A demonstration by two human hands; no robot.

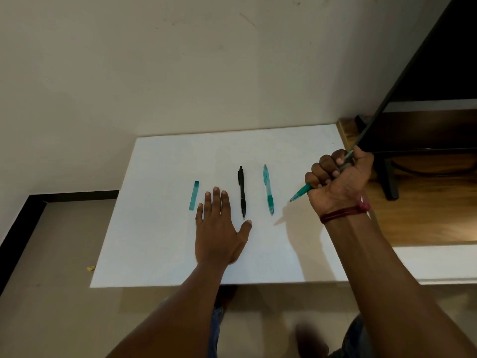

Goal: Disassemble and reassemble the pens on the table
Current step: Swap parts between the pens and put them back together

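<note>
Two pens lie on the white table (154,228), tips toward the near edge: a black pen (242,192) at centre and a teal pen (268,189) just right of it. A teal piece (194,195) lies further left. I see the left hand (219,228) flat between that piece and the black pen, fingers straight. Raised at the right, the right hand (335,177) clenches a green pen (300,194). I note a red thread (346,213) at that wrist.

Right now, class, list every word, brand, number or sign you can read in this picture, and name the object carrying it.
None: no text is readable anywhere in the view.
black pen, lying teal pen, loose teal piece: no print visible on any.
held teal pen in the right hand: mostly covered; no marking can be made out.
white table: plain where bare.
</note>
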